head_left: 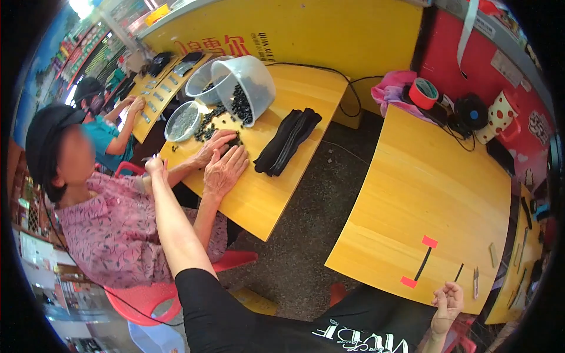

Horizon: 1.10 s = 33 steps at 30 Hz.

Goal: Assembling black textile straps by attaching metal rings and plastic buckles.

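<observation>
My left arm reaches across to the left, in front of a seated person in a pink patterned shirt. My left hand (156, 166) is closed near that person's forearm; what it holds, if anything, is too small to make out. Over the right table (412, 176), my right hand (448, 306) has its fingers curled together. Just beyond those fingertips is a short thin black strip (459, 272); whether they grip it I cannot tell. Farther left on this table, a longer black strip (423, 263) runs between two red pieces (430, 242). A slim pen-like tool (475, 282) lies right of my hand.
The seated person's hands (226, 165) rest on the left table (265, 203) by small black pieces (207, 125). A clear tub (259, 88) lies tipped there, near folded black cloth (287, 141). Tape (423, 92) and a dotted cup (502, 115) stand at the right table's back.
</observation>
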Motion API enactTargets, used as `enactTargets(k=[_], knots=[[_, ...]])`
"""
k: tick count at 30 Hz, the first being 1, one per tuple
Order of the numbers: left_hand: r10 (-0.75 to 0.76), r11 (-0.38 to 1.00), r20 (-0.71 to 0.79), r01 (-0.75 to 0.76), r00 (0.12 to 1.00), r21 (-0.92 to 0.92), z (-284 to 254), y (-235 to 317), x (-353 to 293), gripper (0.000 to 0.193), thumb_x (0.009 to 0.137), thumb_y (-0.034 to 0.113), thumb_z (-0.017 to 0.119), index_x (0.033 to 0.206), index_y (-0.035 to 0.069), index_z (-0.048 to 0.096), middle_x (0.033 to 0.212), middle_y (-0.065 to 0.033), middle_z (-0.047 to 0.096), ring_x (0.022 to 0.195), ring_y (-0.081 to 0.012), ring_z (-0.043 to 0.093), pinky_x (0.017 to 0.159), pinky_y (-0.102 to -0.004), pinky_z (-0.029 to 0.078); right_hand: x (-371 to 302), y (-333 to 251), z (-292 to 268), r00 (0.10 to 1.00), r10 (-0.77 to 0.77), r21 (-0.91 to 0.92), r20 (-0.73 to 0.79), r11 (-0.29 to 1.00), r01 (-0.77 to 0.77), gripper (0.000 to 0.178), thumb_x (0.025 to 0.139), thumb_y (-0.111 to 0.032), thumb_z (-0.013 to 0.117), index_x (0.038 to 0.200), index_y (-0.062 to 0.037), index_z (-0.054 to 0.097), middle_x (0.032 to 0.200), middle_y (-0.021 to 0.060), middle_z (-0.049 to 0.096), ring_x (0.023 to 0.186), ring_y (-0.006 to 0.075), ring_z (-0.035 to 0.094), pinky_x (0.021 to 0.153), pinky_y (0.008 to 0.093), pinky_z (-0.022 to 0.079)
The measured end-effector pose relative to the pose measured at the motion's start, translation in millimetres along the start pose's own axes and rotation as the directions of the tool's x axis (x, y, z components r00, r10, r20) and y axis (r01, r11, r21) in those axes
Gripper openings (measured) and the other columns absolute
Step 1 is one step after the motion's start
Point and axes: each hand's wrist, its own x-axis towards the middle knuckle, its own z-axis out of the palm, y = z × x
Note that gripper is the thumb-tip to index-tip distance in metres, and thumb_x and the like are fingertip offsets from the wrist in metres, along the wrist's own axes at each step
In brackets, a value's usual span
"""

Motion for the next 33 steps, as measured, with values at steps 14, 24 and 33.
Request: enactTargets(k=[14,24,33], knots=[[-0.137,0.030,0.432,-0.433,0.891,0.901,41.8,11.7,-50.0,0.033,0.085,0.030,0.066,0.097,-0.001,0.068,0.103,-0.0258,0.066,0.098,-0.0394,0.064,0.080,-0.0488,0.054,-0.4,-2.4,4.8,0.995,-0.073,-0.075,-0.069,0.995,0.067,0.022,0.088,0.002,0.058,0.110,-0.0001,0.054,0.083,0.0038,0.056,0.069,0.0068,0.052,0.057,0.0189,0.045],[0.043,0.203,0.386,-0.386,0.922,0.900,50.4,35.0,-93.0,0.026,0.070,0.016,0.073,0.086,-0.005,0.071,0.098,-0.0278,0.067,0.093,-0.0407,0.066,0.080,-0.0450,0.054,-1.1,2.1,3.5,0.989,-0.129,-0.045,-0.066,0.991,0.126,0.022,0.088,0.003,0.060,0.109,0.0003,0.055,0.082,0.0029,0.055,0.068,0.0061,0.051,0.056,0.0190,0.043],[-0.055,0.134,0.553,-0.543,0.831,0.829,63.7,36.6,-99.1,0.028,0.069,0.010,0.064,0.093,-0.004,0.069,0.099,-0.0296,0.066,0.097,-0.0420,0.064,0.087,-0.0461,0.052,-2.1,7.6,-8.4,0.980,-0.190,-0.127,-0.054,0.975,0.182,0.019,0.088,0.004,0.059,0.107,-0.0002,0.057,0.083,0.0022,0.055,0.069,0.0057,0.052,0.057,0.0188,0.044]])
